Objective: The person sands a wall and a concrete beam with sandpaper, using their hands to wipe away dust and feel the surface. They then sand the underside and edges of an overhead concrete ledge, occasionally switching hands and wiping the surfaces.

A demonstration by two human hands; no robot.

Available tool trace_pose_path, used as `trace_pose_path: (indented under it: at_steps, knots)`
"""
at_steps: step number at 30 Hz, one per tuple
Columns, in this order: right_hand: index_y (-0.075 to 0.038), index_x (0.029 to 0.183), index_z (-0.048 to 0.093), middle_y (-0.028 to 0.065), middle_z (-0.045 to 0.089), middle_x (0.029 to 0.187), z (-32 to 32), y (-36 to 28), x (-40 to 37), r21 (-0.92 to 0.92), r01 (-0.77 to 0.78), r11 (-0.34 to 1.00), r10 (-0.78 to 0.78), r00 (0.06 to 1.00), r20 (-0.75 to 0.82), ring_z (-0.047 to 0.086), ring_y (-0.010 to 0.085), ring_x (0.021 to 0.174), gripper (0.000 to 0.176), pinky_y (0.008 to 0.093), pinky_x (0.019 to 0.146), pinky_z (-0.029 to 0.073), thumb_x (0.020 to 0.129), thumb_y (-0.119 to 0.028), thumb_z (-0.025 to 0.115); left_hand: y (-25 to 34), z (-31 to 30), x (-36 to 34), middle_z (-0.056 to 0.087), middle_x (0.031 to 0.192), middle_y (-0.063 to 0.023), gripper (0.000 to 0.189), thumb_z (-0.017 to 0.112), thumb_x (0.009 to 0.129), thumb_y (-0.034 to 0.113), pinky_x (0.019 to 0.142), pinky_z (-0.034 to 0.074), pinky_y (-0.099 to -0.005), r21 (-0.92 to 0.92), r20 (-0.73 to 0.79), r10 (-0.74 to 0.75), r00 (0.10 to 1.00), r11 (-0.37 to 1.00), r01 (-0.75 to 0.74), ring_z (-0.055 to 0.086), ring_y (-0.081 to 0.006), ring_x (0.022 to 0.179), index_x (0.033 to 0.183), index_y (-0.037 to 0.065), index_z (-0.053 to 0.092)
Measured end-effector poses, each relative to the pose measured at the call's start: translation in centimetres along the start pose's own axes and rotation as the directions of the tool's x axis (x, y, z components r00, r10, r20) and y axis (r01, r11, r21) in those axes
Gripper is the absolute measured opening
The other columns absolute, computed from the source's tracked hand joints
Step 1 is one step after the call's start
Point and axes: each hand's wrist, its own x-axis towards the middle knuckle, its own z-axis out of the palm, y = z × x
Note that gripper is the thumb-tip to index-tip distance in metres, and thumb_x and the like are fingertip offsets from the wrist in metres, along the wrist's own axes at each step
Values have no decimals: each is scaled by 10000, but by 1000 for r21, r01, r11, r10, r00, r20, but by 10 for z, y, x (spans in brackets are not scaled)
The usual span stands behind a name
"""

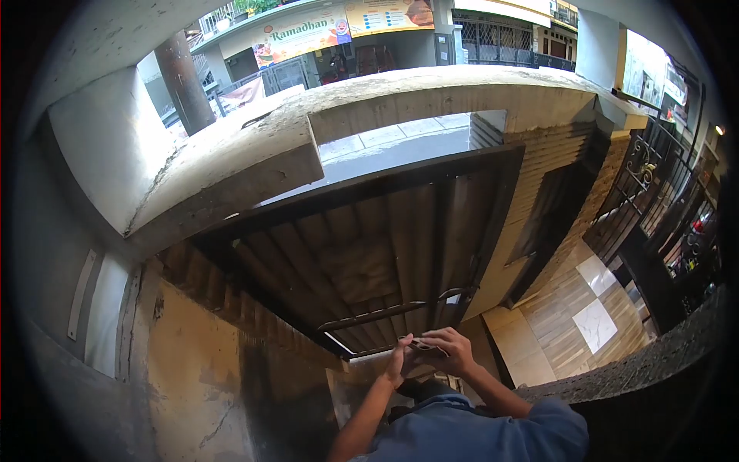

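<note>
Grips of the left hand (397, 362) and right hand (454, 351) pinch a thin object (428, 351) between them.

At its left end the left hand's fingertips and thumb close on it; at its right end the right hand's fingers curl over the upper edge. It is too small and shaded to identify. It lies above the blue shirt (454, 431) and, in view, near the lower edge of the brown ribbed gate (358, 273); whether anything touches the gate, I cannot tell.
</note>
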Motion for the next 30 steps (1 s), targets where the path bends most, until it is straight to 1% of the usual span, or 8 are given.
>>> trace_pose_path:
  at_steps: [6, 8, 14, 22, 24, 27, 28, 30]
  knots:
    - [-51, 1098, 649, 143, 661, 1076, 30, -8, 7, 97, -321, 942, 335, 885, -323, 634, 293, 983, 461, 375, 826, 504, 721, -258, 816, 18, -22, -34, 665, 1085, -90, 433, 500, 900, 407, 907, 488, -339, -47, -90, 235, 968, 970, -240, 638, -214, 999, 1121, 51, 611]
    - [-15, 928, 684, 107, 667, 773, 38, -6, 5, 11, -362, 932, 326, 826, -460, 608, 147, 622, 301, 284, 591, 488, 749, -221, 813, 11, -25, -34, 666, 1088, -91, 424, 490, 893, 387, 912, 488, -347, 24, -175, 304, 937, 952, -304, 637, -223, 1006, 1118, 49, 612]
    - [5, 604, 648, 14, 525, 447, 45, -19, -19, 287, -385, 877, 456, 856, -244, 485, 59, 454, 314, 235, 451, 390, 799, -198, 786, -14, -15, -11, 672, 1012, -79, 469, 388, 913, 425, 867, 489, -375, -249, -275, 287, 918, 901, -356, 635, -227, 943, 1079, 53, 622]
    - [-27, 985, 673, 61, 693, 896, 40, -21, -5, 434, -372, 821, 459, 881, -113, 642, 126, 817, 341, 276, 769, 503, 739, -210, 824, -48, -23, 14, 657, 994, -53, 417, 329, 994, 368, 888, 470, -361, -52, -97, 307, 947, 948, -313, 624, -183, 933, 1042, 62, 608]
    - [-22, 1029, 649, 57, 678, 923, 43, 4, -1, 427, -366, 827, 407, 914, -3, 621, 136, 837, 422, 297, 787, 493, 751, -296, 811, -43, -27, 13, 629, 1007, -119, 299, 434, 944, 268, 892, 459, -398, 514, 157, 592, 791, 635, -577, 603, -281, 976, 1077, 40, 575]
    - [2, 1065, 614, 83, 636, 964, 47, 32, 35, 633, -722, 280, 646, 629, 432, 576, 160, 878, 492, 328, 810, 467, 857, -438, 686, -7, 1, 10, 526, 1135, -234, 500, 619, 811, 204, 935, 421, -462, 875, 297, 638, 710, 116, -471, 520, -422, 1073, 1252, 29, 462]
    - [27, 1078, 602, 96, 634, 1002, 38, 11, 58, 421, -769, 481, 683, 630, 369, 584, 183, 913, 427, 320, 845, 460, 915, -366, 633, 14, 21, 4, 470, 1203, -269, 675, 678, 752, 213, 960, 400, -487, 962, 198, 615, 763, 27, -271, 476, -455, 1111, 1341, 39, 398]
    - [32, 1091, 603, 104, 640, 1008, 61, 20, 76, 630, -539, 559, 669, 742, 41, 597, 185, 924, 354, 323, 855, 467, 947, -291, 594, 36, 29, 17, 388, 1297, -277, 1015, 743, 675, 316, 996, 346, -544, 979, 139, 589, 796, 37, -198, 422, -448, 1181, 1458, -15, 189]
